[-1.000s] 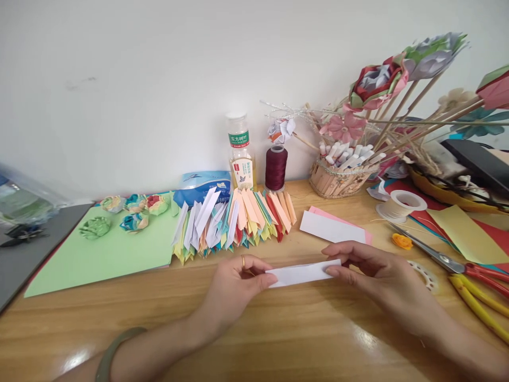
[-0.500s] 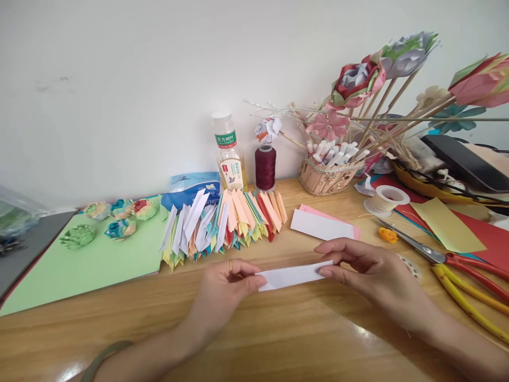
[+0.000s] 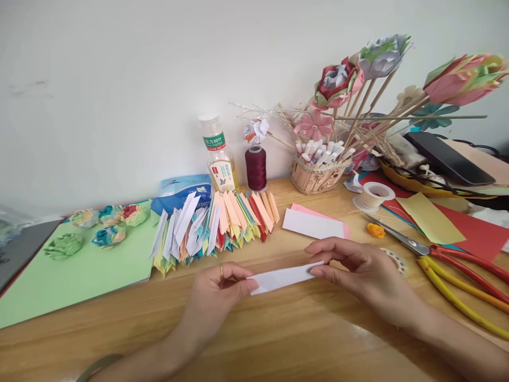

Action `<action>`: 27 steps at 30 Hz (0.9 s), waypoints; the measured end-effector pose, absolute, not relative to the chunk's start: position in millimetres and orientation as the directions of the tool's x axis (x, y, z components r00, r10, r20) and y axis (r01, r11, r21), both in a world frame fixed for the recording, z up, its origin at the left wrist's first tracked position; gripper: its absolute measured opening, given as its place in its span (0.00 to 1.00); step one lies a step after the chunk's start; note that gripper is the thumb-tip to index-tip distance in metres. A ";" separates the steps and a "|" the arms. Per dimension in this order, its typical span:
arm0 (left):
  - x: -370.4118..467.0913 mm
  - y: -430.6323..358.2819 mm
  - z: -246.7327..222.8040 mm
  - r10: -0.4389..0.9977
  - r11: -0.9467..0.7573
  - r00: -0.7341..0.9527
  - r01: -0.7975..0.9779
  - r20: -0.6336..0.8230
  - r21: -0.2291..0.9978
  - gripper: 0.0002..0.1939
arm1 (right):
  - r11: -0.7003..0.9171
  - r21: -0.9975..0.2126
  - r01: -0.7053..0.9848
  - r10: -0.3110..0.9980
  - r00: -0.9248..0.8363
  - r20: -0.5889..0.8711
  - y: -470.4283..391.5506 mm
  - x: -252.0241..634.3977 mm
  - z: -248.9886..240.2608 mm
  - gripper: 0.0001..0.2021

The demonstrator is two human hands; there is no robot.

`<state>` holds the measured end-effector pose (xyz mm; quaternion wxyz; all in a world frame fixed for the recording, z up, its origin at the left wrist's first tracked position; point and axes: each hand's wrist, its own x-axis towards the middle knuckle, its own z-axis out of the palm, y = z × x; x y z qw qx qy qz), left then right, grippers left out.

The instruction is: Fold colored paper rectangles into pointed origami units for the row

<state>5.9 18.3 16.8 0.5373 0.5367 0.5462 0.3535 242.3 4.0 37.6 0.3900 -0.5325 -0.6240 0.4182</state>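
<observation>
I see the left hand and right hand nearly closed, pinching opposite ends of a white paper strip, probably keeping it straight. Beyond the right hand lies a white slip; scissors rest rightward, seemingly for easy reach.

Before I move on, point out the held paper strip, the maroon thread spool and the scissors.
Held white paper strip (image 3: 283, 278), head view: face's middle.
Maroon thread spool (image 3: 256, 170), head view: wound thread's middle.
Red-handled scissors (image 3: 417, 247), head view: metal near pivot.
</observation>
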 end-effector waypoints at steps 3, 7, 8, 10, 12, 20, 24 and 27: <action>5.7 18.2 15.1 0.965 0.155 0.180 0.194 -0.190 0.969 0.05 | 0.101 -0.937 0.334 0.990 -0.131 0.060 4.4 242.4 37.1 0.12; 4.8 16.7 12.7 0.973 0.103 0.187 0.175 -0.136 0.979 0.04 | 0.111 -0.936 0.334 0.990 -0.125 0.072 5.1 242.8 35.0 0.11; 4.7 16.3 12.3 0.975 0.089 0.186 0.169 -0.120 0.982 0.04 | 0.109 -0.936 0.336 0.990 -0.123 0.071 5.2 242.9 34.6 0.11; 4.7 15.4 11.7 0.978 0.066 0.183 0.159 -0.095 0.985 0.04 | 0.099 -0.936 0.337 0.991 -0.122 0.060 6.0 243.2 34.5 0.11; 4.7 14.7 11.6 0.980 0.048 0.184 0.153 -0.076 0.987 0.03 | 0.065 -0.942 0.329 0.992 -0.127 0.024 7.6 243.8 35.1 0.13; 3.5 15.7 12.8 0.983 -0.035 0.181 0.146 0.008 0.989 0.02 | -0.026 -0.900 0.436 0.985 -0.140 -0.096 15.0 246.0 36.9 0.23; 3.9 17.1 14.0 0.983 -0.019 0.183 0.176 -0.014 0.984 0.03 | 0.034 -0.906 0.421 0.989 -0.142 -0.028 12.3 245.8 39.2 0.20; 4.7 16.9 15.7 0.984 -0.005 0.176 0.229 -0.036 0.973 0.06 | 0.035 -0.903 0.429 0.990 -0.138 -0.028 11.3 246.4 39.7 0.20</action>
